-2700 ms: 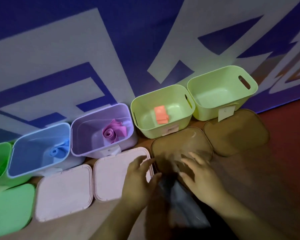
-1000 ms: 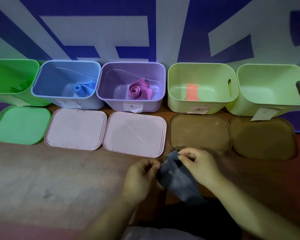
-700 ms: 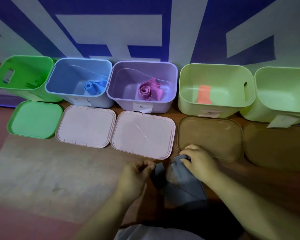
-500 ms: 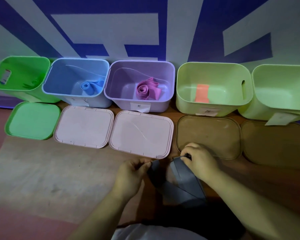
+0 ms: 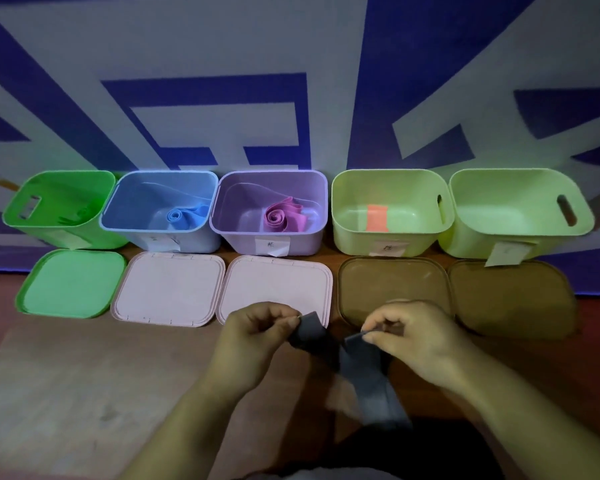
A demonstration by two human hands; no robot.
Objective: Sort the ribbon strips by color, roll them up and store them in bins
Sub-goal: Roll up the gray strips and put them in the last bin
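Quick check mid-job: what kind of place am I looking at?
Probably a staged sorting station: a wooden surface against a blue-and-white banner, with a row of labelled bins and their lids laid in front.

Setting: staged sorting station. Evidence: wooden tabletop (image 5: 84, 393) against blue-and-white printed banner (image 5: 205, 46); five labelled bins (image 5: 302, 242) in row, lids (image 5: 168, 289) in front.
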